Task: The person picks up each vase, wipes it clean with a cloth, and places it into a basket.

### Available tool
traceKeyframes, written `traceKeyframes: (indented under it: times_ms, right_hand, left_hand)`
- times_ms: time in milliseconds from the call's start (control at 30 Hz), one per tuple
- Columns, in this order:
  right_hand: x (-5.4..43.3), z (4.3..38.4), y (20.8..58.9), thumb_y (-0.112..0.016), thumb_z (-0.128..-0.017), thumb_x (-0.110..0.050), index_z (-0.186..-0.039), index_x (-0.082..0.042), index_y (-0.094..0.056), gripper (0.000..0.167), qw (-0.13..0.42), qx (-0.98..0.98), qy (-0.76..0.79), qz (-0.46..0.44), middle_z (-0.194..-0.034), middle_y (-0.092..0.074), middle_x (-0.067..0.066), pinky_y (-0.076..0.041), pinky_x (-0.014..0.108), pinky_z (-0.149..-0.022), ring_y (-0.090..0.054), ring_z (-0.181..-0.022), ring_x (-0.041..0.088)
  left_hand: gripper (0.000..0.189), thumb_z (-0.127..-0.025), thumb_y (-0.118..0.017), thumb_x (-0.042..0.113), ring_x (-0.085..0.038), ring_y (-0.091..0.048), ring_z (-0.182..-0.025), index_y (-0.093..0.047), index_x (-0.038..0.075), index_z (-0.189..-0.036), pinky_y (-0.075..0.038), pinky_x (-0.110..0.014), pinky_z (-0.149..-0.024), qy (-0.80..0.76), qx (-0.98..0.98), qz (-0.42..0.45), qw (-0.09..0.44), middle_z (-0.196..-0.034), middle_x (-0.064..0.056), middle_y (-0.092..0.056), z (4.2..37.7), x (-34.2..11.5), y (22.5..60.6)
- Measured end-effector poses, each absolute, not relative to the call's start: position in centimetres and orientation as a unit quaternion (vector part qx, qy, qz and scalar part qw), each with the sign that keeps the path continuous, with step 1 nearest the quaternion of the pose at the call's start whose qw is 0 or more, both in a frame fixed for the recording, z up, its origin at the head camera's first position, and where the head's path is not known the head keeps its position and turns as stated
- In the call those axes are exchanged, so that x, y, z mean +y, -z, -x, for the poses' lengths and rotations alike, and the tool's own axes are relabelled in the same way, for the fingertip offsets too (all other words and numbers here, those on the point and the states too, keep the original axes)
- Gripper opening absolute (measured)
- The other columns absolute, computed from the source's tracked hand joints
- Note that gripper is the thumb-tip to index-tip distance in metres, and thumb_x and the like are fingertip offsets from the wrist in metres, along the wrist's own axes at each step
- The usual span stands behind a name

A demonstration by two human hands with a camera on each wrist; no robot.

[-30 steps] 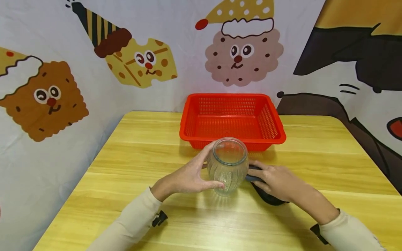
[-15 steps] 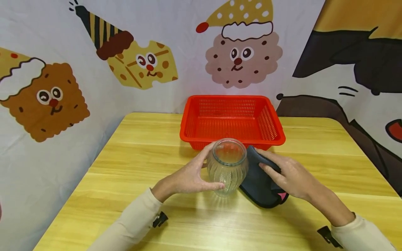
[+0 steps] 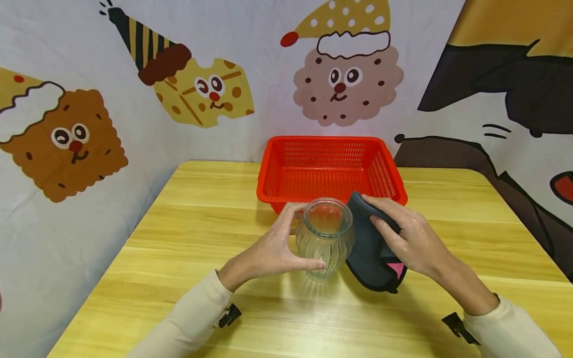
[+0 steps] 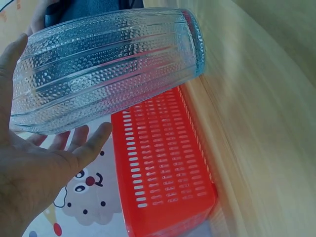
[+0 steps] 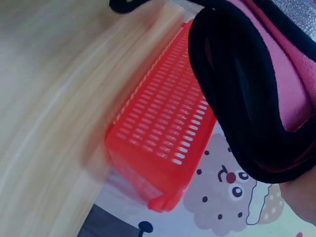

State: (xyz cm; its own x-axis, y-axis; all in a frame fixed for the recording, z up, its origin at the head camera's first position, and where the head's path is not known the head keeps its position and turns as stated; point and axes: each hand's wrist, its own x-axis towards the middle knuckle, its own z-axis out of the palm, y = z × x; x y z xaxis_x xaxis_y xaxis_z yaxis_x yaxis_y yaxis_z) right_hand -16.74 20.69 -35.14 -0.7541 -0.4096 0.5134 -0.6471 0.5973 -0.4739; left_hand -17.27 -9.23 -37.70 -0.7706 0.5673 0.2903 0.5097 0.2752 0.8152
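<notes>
My left hand (image 3: 273,248) holds a clear ribbed glass jar (image 3: 324,243) from its left side, thumb in front and fingers toward the back. The jar is upright on the table, its round mouth uppermost. In the left wrist view the bumpy glass jar (image 4: 108,64) shows side-on. To its right, my right hand (image 3: 416,238) pinches a dark grey padded cloth (image 3: 367,248) with black edging and a bit of pink. The cloth is tilted up close against the jar's right side. The right wrist view shows the cloth's pink face (image 5: 276,64) and a dark fold.
A red plastic basket (image 3: 264,191) with slotted sides stands behind the jar, against the cartoon-printed backdrop (image 3: 268,74). The pale wooden table (image 3: 201,214) extends to both sides. A small black clip (image 3: 230,315) hangs by the left sleeve.
My right hand, low over the cloth earlier, has pinched its upper edge and raised it beside the jar. My left hand has stayed on the jar.
</notes>
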Motion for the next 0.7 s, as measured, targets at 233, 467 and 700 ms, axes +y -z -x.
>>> traceKeyframes:
  times_ms: [233,467,700]
  right_hand:
    - [19.9,17.1,35.0,-0.065,-0.092,0.008,-0.142,-0.014,-0.061,0.054,0.194,-0.861,-0.333,-0.332,-0.131,-0.066,0.003,-0.042,0.014,-0.099,-0.064,-0.114,0.022]
    - [19.4,17.4,35.2,-0.063,-0.091,0.009,-0.142,-0.013,-0.061,0.055,0.190,-0.853,-0.331,-0.356,-0.132,-0.066,0.003,-0.040,0.016,-0.103,-0.063,-0.118,0.022]
    - [19.0,17.5,35.6,-0.062,-0.090,0.011,-0.140,-0.009,-0.062,0.054,0.192,-0.846,-0.334,-0.370,-0.132,-0.065,0.003,-0.039,0.018,-0.105,-0.062,-0.121,0.021]
  left_hand:
    - [0.096,-0.075,-0.093,0.036,-0.012,-0.041,-0.132,-0.035,0.023,-0.151,-0.053,-0.038,-0.095,-0.509,0.792,-0.335,0.037,-0.144,0.003,-0.042,17.3,-9.5,37.7]
    - [0.098,-0.075,-0.094,0.030,-0.015,-0.042,-0.133,-0.035,0.023,-0.153,-0.054,-0.038,-0.093,-0.528,0.777,-0.339,0.047,-0.145,0.001,-0.043,17.5,-9.6,37.6]
    - [0.100,-0.074,-0.095,0.023,-0.018,-0.044,-0.132,-0.036,0.018,-0.155,-0.055,-0.035,-0.092,-0.534,0.768,-0.349,0.050,-0.145,-0.001,-0.044,17.6,-9.7,37.3]
